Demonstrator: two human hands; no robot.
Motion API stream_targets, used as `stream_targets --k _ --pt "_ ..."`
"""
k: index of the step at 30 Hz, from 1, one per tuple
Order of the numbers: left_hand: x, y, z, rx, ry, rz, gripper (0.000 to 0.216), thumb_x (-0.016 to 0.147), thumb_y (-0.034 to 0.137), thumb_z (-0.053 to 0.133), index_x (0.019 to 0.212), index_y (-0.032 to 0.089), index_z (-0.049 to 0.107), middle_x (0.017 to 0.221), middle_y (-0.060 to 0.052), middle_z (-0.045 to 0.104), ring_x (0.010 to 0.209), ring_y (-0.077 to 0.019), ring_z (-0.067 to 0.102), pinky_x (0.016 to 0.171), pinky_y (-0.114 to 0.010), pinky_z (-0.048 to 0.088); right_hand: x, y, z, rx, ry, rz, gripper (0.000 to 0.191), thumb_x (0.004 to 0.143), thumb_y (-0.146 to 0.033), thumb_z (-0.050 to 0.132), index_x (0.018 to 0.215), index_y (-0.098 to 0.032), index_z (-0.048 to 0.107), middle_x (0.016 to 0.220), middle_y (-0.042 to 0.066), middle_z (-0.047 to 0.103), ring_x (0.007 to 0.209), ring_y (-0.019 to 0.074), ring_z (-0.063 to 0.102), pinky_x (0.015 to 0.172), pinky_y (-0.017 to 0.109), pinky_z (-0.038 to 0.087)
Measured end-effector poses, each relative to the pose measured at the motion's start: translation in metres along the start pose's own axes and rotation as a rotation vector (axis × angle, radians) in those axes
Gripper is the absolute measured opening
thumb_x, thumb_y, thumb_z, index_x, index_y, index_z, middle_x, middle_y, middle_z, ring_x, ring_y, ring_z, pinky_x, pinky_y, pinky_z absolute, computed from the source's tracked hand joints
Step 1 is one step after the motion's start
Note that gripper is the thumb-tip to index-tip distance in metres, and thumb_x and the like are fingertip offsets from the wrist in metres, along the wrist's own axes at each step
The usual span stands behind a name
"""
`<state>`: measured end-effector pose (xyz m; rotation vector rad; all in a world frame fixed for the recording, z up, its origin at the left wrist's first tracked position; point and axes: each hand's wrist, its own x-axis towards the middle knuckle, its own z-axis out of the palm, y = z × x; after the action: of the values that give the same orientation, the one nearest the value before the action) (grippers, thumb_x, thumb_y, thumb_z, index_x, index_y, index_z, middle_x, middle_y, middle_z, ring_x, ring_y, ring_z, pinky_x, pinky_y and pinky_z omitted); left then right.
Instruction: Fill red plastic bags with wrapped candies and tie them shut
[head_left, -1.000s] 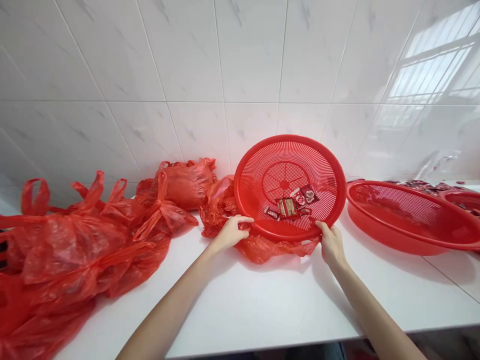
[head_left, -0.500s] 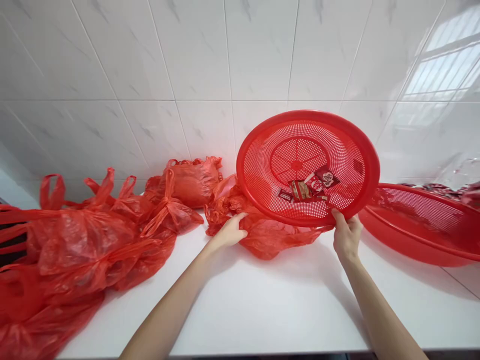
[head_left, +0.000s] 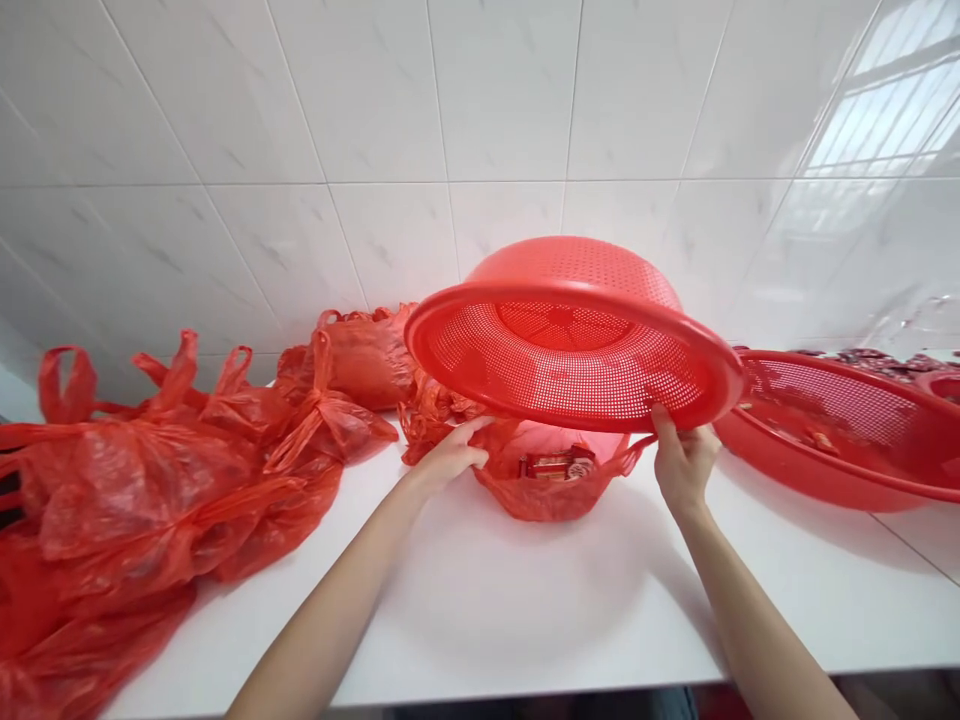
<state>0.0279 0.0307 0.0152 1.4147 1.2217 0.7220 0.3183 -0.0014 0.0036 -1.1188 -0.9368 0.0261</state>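
**Red basket tipped over a bag**

Red tied bags (head_left: 150, 480) lie in a heap on the left of the white bench (head_left: 525, 610). Next, the left hand (head_left: 450, 455) has its grip closed on the edge of an open bag (head_left: 540, 500). Small sweets (head_left: 555, 465) sit inside it. Just above, the basket (head_left: 570, 360) is in the air, tipped nearly upside down. The right hand (head_left: 682, 465) has its grip pinched on the rim. Another basket (head_left: 825, 440) rests far right.

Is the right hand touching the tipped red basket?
Touching. The head view shows the right hand gripping the near rim of the red basket; the left hand holds the red plastic bag.
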Motion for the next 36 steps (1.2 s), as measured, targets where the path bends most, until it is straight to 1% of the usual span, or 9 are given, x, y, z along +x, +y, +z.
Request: stream_targets --k 2,6,11,14,18,22,25,29,36 --pt "-0.003 0.002 0.001 0.026 -0.013 -0.017 0.090 0.052 0.010 0.051 0.141 0.017 0.053 0.100 -0.003 0.068 0.071 -0.0141 0.050 0.067 -0.026 0.041 0.000 -0.001 0.000 -0.010 0.002 -0.021 0.035 0.076 -0.051 0.068 0.061 -0.020 0.063 0.059 0.002 0.064 0.058 0.0190 0.058 0.054 0.031 0.046" --pt "-0.005 0.004 0.001 0.053 0.004 -0.027 0.089 0.053 0.011 0.051 0.143 0.016 0.052 0.098 -0.003 0.068 0.071 -0.0141 0.049 0.068 -0.027 0.041 -0.001 -0.001 0.001 0.019 0.012 0.039 0.030 0.074 -0.047 0.070 0.063 -0.019 0.066 0.061 0.002 0.066 0.060 0.0196 0.060 0.055 0.032 0.047" --pt "-0.005 0.001 -0.002 0.043 -0.019 0.048 0.092 0.056 0.011 0.052 0.147 0.016 0.046 0.093 -0.001 0.067 0.068 -0.0128 0.052 0.064 -0.025 0.040 0.002 0.002 0.002 0.233 0.111 0.263 0.023 0.072 -0.040 0.073 0.071 -0.018 0.069 0.074 0.003 0.070 0.074 0.0213 0.066 0.063 0.033 0.054" --pt "-0.003 -0.003 -0.003 0.057 -0.043 0.094 0.091 0.056 0.011 0.052 0.147 0.015 0.047 0.095 -0.001 0.068 0.062 -0.0100 0.048 0.061 -0.024 0.040 0.008 0.004 0.000 0.372 0.107 0.430 0.019 0.068 -0.035 0.074 0.070 -0.018 0.066 0.077 0.003 0.070 0.073 0.0192 0.067 0.059 0.030 0.055" --pt "0.000 -0.005 -0.007 0.079 -0.038 0.143 0.093 0.054 0.012 0.051 0.147 0.013 0.049 0.100 -0.003 0.069 0.060 -0.0080 0.045 0.058 -0.022 0.040 0.015 0.007 -0.003 0.452 0.038 0.581 0.020 0.060 -0.030 0.074 0.063 -0.019 0.058 0.067 0.000 0.066 0.064 0.0171 0.066 0.051 0.026 0.054" --pt "-0.001 -0.004 -0.012 0.159 -0.155 0.149 0.083 0.054 0.012 0.051 0.135 0.015 0.063 0.088 -0.001 0.069 0.060 -0.0095 0.047 0.059 -0.023 0.041 0.014 0.012 -0.003 0.452 -0.024 0.684 0.022 0.055 -0.028 0.076 0.062 -0.019 0.057 0.057 -0.004 0.062 0.053 0.0132 0.060 0.043 0.022 0.051" --pt "-0.003 -0.002 -0.014 0.213 -0.230 0.139 0.072 0.053 0.014 0.051 0.122 0.016 0.073 0.100 -0.005 0.073 0.066 -0.0135 0.054 0.060 -0.025 0.044 0.010 0.016 0.000 0.448 -0.084 0.751 0.023 0.055 -0.028 0.077 0.061 -0.018 0.057 0.055 -0.003 0.062 0.049 0.0126 0.059 0.043 0.023 0.051" --pt "-0.004 0.000 -0.014 0.236 -0.260 0.175 0.067 0.053 0.017 0.052 0.115 0.016 0.078 0.114 -0.007 0.074 0.084 -0.0215 0.063 0.066 -0.027 0.048 0.007 0.017 0.000 0.426 -0.136 0.800 0.024 0.057 -0.030 0.079 0.059 -0.018 0.058 0.050 -0.002 0.061 0.045 0.0121 0.056 0.043 0.023 0.050" --pt "-0.007 0.003 -0.014 0.234 -0.263 0.156 0.067 0.052 0.018 0.052 0.113 0.019 0.078 0.122 -0.006 0.072 0.106 -0.0272 0.062 0.070 -0.026 0.051 0.009 0.022 -0.003 0.318 -0.178 0.861 0.029 0.056 -0.036 0.081 0.056 -0.016 0.060 0.051 0.007 0.069 0.035 0.0067 0.038 0.032 0.021 0.032"
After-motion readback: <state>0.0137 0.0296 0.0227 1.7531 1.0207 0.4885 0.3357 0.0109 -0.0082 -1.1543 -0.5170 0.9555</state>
